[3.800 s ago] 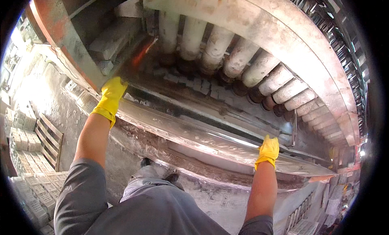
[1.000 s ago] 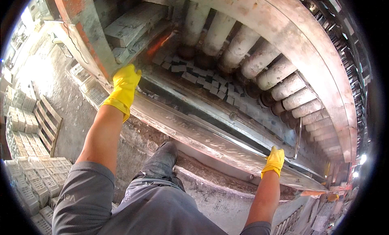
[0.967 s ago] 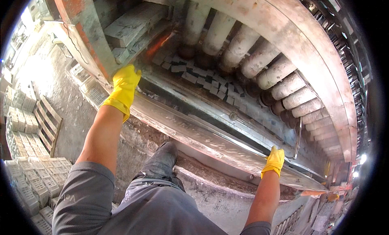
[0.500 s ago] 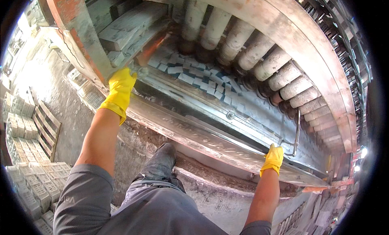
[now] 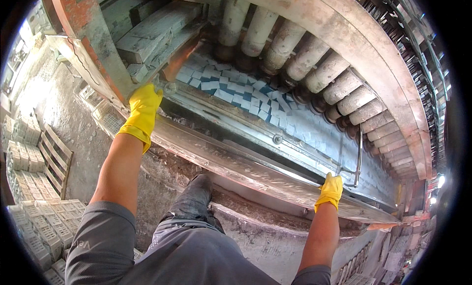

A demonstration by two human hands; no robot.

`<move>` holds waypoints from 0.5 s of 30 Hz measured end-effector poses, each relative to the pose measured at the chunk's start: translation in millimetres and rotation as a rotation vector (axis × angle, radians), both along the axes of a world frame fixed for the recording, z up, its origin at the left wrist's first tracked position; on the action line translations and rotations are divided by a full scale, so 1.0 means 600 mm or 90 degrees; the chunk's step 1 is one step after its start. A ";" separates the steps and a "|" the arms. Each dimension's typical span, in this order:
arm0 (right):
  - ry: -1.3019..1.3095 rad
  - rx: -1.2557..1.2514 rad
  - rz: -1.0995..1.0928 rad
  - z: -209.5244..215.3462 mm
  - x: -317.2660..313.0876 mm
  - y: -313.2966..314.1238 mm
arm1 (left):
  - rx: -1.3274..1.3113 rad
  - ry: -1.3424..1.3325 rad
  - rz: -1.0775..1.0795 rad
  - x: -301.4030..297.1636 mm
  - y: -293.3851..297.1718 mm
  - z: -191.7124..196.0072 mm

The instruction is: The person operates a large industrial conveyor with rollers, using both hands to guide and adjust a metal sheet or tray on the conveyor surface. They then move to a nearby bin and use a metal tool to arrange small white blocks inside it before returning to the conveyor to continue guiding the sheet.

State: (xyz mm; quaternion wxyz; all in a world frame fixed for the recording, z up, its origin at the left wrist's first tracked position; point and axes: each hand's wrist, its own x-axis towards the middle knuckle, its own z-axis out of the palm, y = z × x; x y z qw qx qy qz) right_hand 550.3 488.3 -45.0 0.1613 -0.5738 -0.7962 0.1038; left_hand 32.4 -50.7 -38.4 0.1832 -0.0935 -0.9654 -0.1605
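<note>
In a yellow rubber glove, my left hand (image 5: 143, 110) is closed over the machine's front metal rail (image 5: 236, 168), beside the left upright post. My right hand (image 5: 330, 190), also gloved in yellow, curls over the same rail farther right; its fingertips are partly hidden. Just past it stands a thin bent metal bar (image 5: 360, 159), with a visible gap from the glove. Behind the rail, many small white rectangular pieces (image 5: 253, 100) lie loosely on a wet bluish bed (image 5: 209, 84) under a row of thick upright cylinders (image 5: 284, 42).
A heavy curved beam (image 5: 339, 34) runs above the cylinders. Grey blocks (image 5: 152, 34) sit at the machine's left end. White perforated crates (image 5: 51, 218) and a wooden pallet (image 5: 55, 159) stand on the floor at left. A concrete ledge (image 5: 275, 233) lies below the rail.
The bed behind the rail looks clearer and bluer, with the white pieces more distinct. My view has shifted slightly; both hands keep their places on the rail.
</note>
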 end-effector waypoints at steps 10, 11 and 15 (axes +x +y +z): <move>0.047 -0.073 -0.084 0.014 -0.016 -0.008 | 0.005 -0.026 0.002 -0.004 0.002 -0.002; 0.058 -0.082 -0.087 0.017 -0.018 -0.012 | 0.008 -0.027 0.005 -0.005 0.002 -0.001; 0.084 -0.069 -0.083 0.019 -0.020 -0.017 | 0.005 -0.031 0.007 -0.004 0.003 0.004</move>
